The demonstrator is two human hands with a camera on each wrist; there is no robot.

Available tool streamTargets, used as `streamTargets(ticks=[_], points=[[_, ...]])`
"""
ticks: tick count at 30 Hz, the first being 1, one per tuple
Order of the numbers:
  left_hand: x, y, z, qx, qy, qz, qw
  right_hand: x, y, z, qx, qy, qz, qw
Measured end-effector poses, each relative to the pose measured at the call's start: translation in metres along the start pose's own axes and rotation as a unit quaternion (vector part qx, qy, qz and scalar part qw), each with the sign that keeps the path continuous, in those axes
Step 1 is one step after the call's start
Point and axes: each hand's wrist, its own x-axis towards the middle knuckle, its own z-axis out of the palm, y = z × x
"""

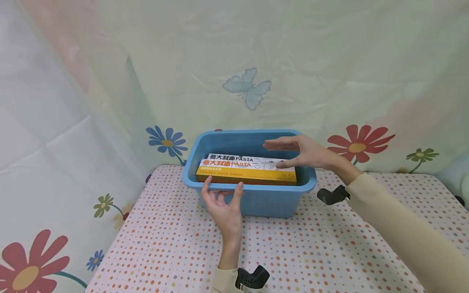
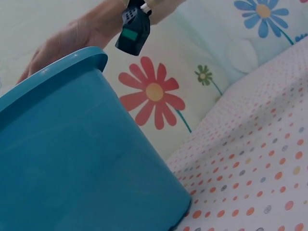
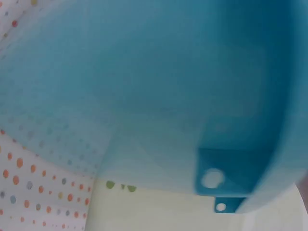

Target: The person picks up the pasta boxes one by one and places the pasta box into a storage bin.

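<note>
A blue plastic tub [image 1: 269, 201] stands on the dotted cloth, with two pasta boxes inside. The front box [image 1: 242, 175] is white and yellow and reads "Chicken curry sauce"; the other box [image 1: 234, 157], with black lettering, shows behind it. At the tub's front rim my left hand [image 1: 224, 207] holds on, its index finger and thumb tips over the edge. My right hand [image 1: 304, 152] hovers over the tub's right end, fingers extended and thumb apart from them, near the front box's right end. Whether that thumb touches the box I cannot tell.
A white cloth with coloured dots [image 1: 168, 236] covers the table. Behind it hangs a pale curtain [image 1: 318, 81] printed with flowers and a butterfly. Each wrist wears a black device, one on the left [image 1: 253, 277] and one on the right [image 1: 333, 195].
</note>
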Motion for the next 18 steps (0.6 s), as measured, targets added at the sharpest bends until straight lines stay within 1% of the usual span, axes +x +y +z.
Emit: streamTargets(ticks=[5, 9, 11, 17, 18], points=[[0.003, 0.000, -0.001, -0.001, 0.000, 0.002, 1.0000, -0.012, -0.012, 0.001, 0.004, 0.035, -0.009, 0.999], [0.006, 0.000, 0.000, -0.003, -0.003, 0.003, 1.0000, -0.026, -0.022, 0.003, -0.013, 0.060, 0.006, 0.998], [0.007, -0.001, 0.000, -0.004, -0.004, 0.003, 1.0000, -0.033, -0.026, 0.005, -0.022, 0.070, 0.011, 0.997], [0.011, -0.001, -0.003, -0.005, -0.004, 0.002, 1.0000, -0.063, -0.033, 0.016, -0.019, 0.093, 0.002, 0.995], [0.012, -0.001, -0.004, -0.005, -0.004, 0.003, 1.0000, -0.068, -0.033, 0.018, -0.023, 0.097, 0.007, 0.995]])
